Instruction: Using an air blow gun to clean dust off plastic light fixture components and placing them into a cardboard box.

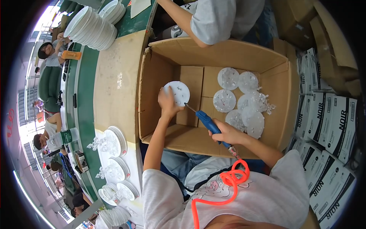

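Observation:
My left hand (pixel 167 102) grips a round white disc (pixel 180 91) by its left edge, over the left part of an open cardboard box (pixel 171 142). Small dark spots dot the disc's face. My right hand (pixel 227 133) is wrapped round a blue air blow gun (pixel 207 122). Its thin metal nozzle points at the disc's lower edge; whether it touches cannot be made out. A bright orange coiled hose (pixel 233 177) runs from the gun's back end across my shirt. Several white discs with clear, shiny pieces, such as this disc (pixel 224 100), lie in the box's right part.
Left of the box is a worktable (pixel 114 76) with more discs (pixel 118 141) bearing clear pieces. Tall white disc stacks (pixel 89 28) stand at its far end. Printed cartons (pixel 324 122) are piled on the right. Another person's arm (pixel 187 23) is beyond the box.

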The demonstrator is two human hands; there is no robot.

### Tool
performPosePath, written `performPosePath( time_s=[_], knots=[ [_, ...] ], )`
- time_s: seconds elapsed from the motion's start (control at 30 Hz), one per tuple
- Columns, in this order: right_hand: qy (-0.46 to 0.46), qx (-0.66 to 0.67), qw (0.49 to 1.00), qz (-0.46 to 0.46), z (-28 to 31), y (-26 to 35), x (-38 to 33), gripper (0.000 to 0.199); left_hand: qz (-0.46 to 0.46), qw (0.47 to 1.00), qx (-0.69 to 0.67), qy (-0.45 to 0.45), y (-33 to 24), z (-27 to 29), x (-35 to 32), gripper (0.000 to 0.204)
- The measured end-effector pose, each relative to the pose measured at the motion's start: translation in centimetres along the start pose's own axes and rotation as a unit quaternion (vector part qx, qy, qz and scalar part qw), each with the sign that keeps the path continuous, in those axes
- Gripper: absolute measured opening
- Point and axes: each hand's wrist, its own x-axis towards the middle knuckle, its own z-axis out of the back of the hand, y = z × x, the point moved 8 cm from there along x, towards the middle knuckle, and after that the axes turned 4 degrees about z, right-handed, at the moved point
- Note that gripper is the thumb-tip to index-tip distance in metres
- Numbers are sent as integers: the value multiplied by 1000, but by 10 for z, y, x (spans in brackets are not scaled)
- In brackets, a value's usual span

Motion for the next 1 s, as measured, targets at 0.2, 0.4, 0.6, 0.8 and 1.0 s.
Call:
performPosePath(
  time_s=[0.2, 0.4, 0.6, 0.8, 1.0],
  knots=[
    [-9, -32, 999, 11, 1, 1, -2, 31, -7, 1000, -12, -4, -1, -3, -2, 109],
    [-34, -33, 998, 30, 5, 4, -1, 31, -2, 1000, 11, 15, 2, -8, -4, 113],
    [-18, -28, 999, 24, 2, -2, 1, 34, -2, 1000, -9, 2, -4, -4, -3, 115],
    [22, 171, 985, -6, -18, -5, 3, 46, 0, 1000, 6, -1, 0, -5, -4, 114],
    [59, 323, 940, -88, -33, -3, -8, 53, 87, 994, -67, -10, 13, -5, 1, 111]
  ],
)
